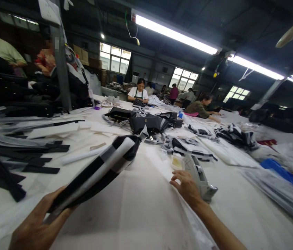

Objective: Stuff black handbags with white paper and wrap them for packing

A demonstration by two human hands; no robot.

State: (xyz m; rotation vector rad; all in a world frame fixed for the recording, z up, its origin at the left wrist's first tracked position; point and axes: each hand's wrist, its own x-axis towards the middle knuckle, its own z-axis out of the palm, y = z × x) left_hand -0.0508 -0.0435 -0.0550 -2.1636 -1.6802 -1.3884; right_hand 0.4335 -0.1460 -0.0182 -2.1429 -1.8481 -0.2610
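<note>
The black panel (96,170) in the left hand (35,225) looks like smooth, leather-like material with a faint sheen, banded by a matt white wrap of paper or foam. The tool (199,177) beside the right hand (186,187) is grey moulded plastic, smooth and dull. The table (141,208) has a matt white covering. The straps (11,173) are flat, matt black, and the small box (177,162) is clear plastic.

The left hand (35,225) sits low at the near left, fingers curled closed in a grip. The right hand (186,187) reaches forward, palm down, fingers loosely spread, with its bare forearm (219,229) stretched out behind.
</note>
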